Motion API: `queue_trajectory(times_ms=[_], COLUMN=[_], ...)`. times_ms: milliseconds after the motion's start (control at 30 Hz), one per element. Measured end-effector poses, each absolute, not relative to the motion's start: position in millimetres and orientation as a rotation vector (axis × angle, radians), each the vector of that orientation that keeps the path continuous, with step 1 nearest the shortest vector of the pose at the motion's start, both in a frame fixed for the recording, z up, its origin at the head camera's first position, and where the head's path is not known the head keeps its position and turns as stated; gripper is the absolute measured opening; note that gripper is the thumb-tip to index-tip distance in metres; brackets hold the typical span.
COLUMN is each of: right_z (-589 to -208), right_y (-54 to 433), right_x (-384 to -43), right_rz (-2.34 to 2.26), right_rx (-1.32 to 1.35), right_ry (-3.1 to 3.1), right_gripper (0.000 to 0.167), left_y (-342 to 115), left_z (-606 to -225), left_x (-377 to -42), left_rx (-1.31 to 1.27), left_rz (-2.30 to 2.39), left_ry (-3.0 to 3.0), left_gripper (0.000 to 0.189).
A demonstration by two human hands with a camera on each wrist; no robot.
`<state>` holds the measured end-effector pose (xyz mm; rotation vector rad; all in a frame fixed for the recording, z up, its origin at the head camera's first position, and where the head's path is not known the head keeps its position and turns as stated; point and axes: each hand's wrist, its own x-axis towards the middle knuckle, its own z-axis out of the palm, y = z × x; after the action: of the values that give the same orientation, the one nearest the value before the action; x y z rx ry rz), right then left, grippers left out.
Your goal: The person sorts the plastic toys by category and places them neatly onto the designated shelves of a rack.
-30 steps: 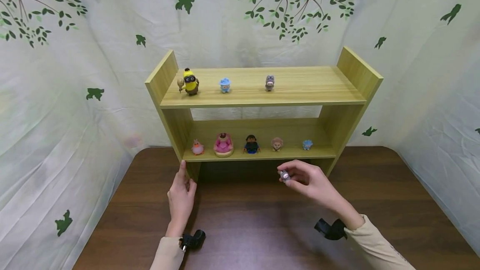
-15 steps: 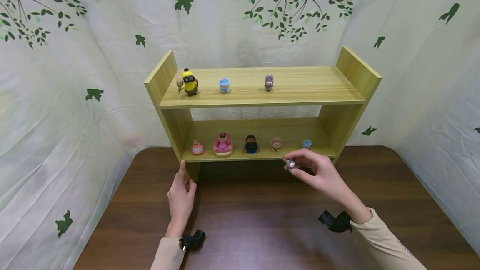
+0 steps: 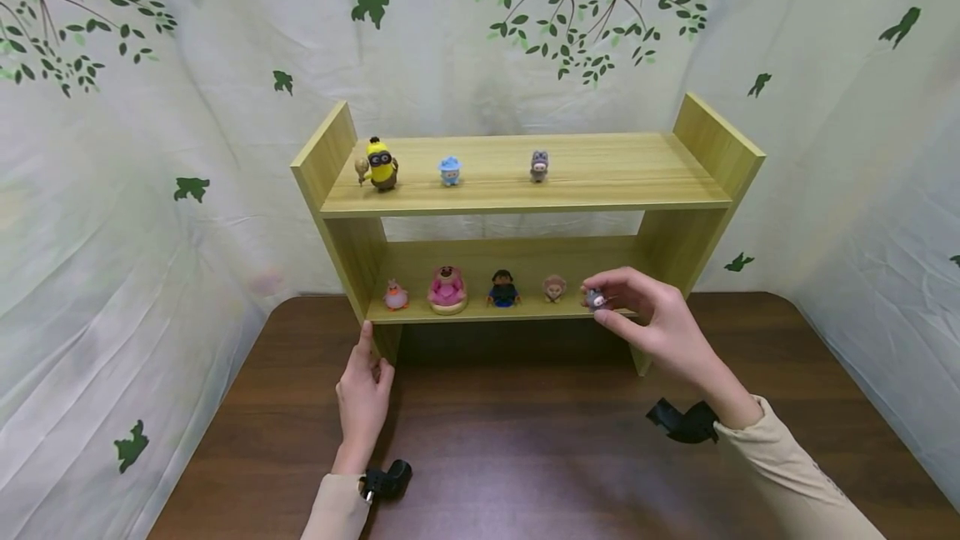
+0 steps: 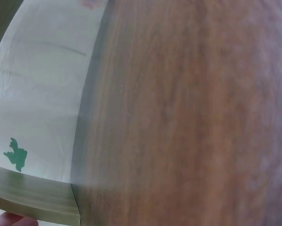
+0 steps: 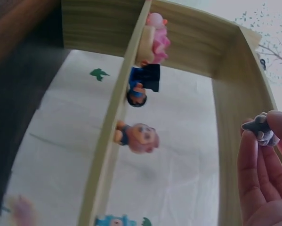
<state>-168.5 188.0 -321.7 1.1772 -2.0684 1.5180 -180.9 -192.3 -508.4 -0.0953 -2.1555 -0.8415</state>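
Note:
My right hand point(image 3: 652, 319) pinches a small grey figurine point(image 3: 596, 299) between thumb and fingers, in front of the lower board's right part. In the right wrist view the same grey figurine point(image 5: 262, 129) lies tilted in the fingertips. Behind the hand, the small blue figurine point(image 5: 115, 221) at the right end of the lower board is hidden from the head view. My left hand point(image 3: 363, 407) has its index finger straight, touching the left front corner of the wooden shelf point(image 3: 465, 212). Its fingers point(image 4: 18, 220) show at the board's edge in the left wrist view.
On the lower board stand a pink chick point(image 3: 395, 295), a pink bear point(image 3: 447, 289), a dark-haired figure point(image 3: 502, 289) and a light brown figurine point(image 3: 554, 287). The top board carries a yellow minion point(image 3: 382, 165), a blue-hatted figurine point(image 3: 450, 171) and a grey figurine point(image 3: 539, 166). The shelf stands on a brown table point(image 3: 480, 440).
My right hand has moved up and to the right with the grey figurine, from below the lower board to its level, covering the small blue figurine. My left hand has stayed in place.

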Motion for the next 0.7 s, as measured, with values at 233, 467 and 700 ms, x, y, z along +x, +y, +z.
queue_trajectory(times_ms=[233,467,700], right_z=[-307.3,-297.5,-286.7], right_y=[191.8,193.5,194.9], right_x=[-169.8,-170.5,-170.9], right_rz=[1.479,1.446,1.481], right_rx=[1.132,1.107,1.099], right_ry=[-2.084,-2.108,-2.080], right_gripper=[0.039,0.039,0.039], left_y=[-192.5,-192.8,-193.0], left_z=[-508.7,-508.9,-508.4], left_x=[-180.9,-181.0,-180.8], left_rx=[-0.095,-0.098,-0.104], left_rz=[-0.837,-0.833,-0.828], left_ry=[-2.157,-2.156,-2.153], left_gripper=[0.090,0.090,0.091])
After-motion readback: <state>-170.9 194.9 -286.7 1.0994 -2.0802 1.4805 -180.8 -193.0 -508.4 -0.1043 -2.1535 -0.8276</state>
